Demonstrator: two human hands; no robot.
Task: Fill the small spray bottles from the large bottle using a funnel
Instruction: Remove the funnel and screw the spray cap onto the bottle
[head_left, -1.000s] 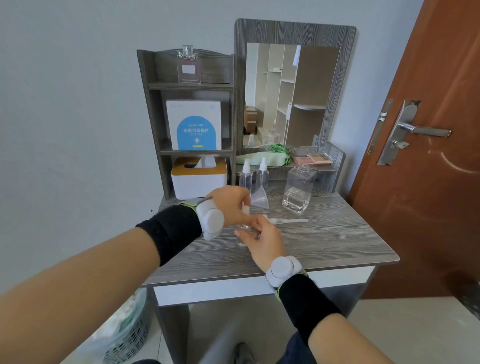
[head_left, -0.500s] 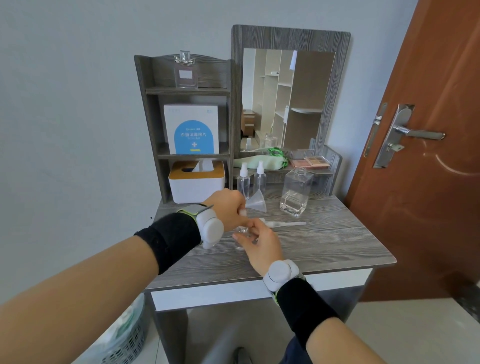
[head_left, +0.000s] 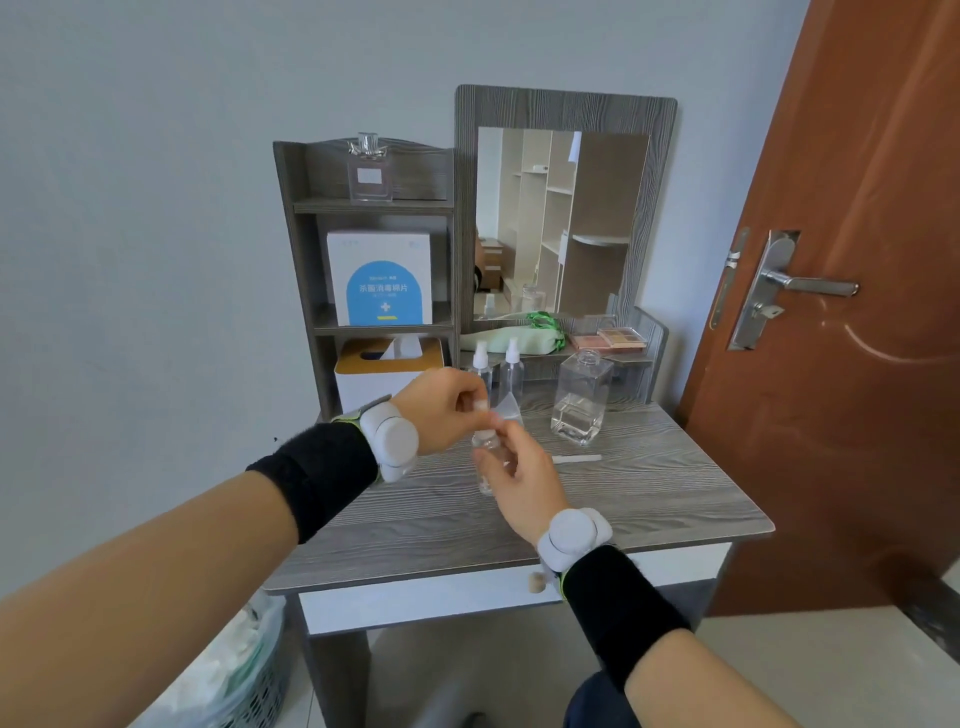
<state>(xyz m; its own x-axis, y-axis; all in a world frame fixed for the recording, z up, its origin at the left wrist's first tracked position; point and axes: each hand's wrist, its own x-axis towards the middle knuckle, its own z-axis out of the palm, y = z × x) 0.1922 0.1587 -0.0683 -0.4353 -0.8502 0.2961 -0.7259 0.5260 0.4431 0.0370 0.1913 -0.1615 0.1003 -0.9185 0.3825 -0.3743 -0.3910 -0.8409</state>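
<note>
Behind left hand (head_left: 441, 410): L tracker (head_left: 390, 441), a white, rounded, lobed puck w/ neon-green L strap (head_left: 347, 415) at its edge, then a wide black knit L cuff (head_left: 317, 480). Behind right hand (head_left: 524, 483): same kit, i.e. R tracker (head_left: 573, 538), R strap (head_left: 562, 587), R cuff (head_left: 623, 608). Forearms bare beyond cuffs. Dark blue trouser leg (head_left: 597, 701) at near edge.

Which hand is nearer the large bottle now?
Right. The right hand, holding a small spray bottle, is left-front of the large bottle; the left hand, pinching the small bottle's top, is farther left.

Home bedroom: dressing table (head_left: 649, 499), mirror (head_left: 561, 223), perfume bottle (head_left: 370, 174).
</note>
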